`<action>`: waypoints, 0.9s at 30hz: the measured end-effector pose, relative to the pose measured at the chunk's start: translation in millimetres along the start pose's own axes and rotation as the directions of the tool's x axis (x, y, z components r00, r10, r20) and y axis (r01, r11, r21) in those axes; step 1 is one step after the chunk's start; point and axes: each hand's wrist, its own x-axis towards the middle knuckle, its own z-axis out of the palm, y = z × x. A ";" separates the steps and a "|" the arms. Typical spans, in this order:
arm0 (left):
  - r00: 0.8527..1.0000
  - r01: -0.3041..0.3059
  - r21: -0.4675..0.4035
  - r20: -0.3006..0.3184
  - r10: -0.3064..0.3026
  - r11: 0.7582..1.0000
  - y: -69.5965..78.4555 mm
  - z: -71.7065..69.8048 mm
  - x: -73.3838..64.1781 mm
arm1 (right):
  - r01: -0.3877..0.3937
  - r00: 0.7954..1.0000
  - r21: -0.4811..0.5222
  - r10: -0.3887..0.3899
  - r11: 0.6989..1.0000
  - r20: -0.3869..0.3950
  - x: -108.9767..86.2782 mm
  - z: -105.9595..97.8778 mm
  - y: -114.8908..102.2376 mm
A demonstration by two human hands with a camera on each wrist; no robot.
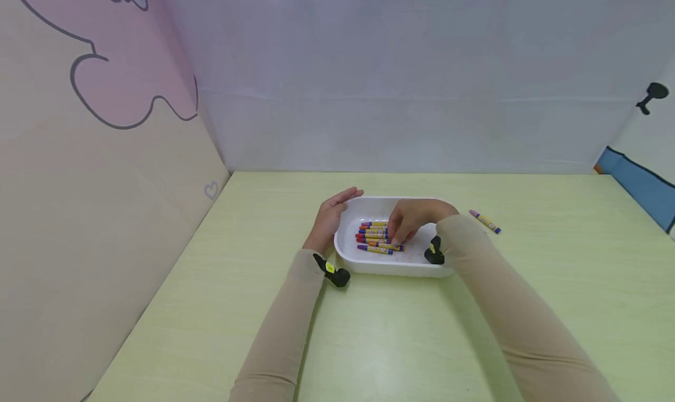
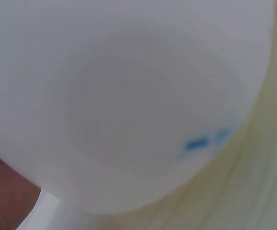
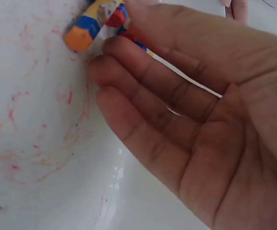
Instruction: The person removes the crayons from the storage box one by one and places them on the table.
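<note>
A white oblong tray (image 1: 392, 268) on the table holds several crayons in yellow wrappers. My left hand (image 1: 328, 219) rests against the tray's left end, fingers extended along the rim. In the left wrist view the tray's white outer wall (image 2: 128, 96) fills most of the picture. My right hand (image 1: 413, 217) reaches inside over the right ends of the crayons, its thumb and index finger pinching a crayon. From the right wrist, an orange crayon (image 3: 79, 37) shows beside the thumb. A purple crayon (image 1: 375, 249) lies nearest the front of the row.
A single crayon with a pink tip (image 1: 485, 221) lies on the table to the right of the tray. Coloured crayon marks (image 3: 14, 115) streak the tray's floor. The pale yellow-green table (image 1: 390, 331) meets a white panel at the back and a printed panel (image 1: 132, 214) on the left.
</note>
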 end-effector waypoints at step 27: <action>1.000 0.006 0.015 0.015 -0.007 1.000 1.9 -2.7 -1.7 | 0.051 0.999 -0.067 -0.050 0.996 0.017 1.3 3.0 3.1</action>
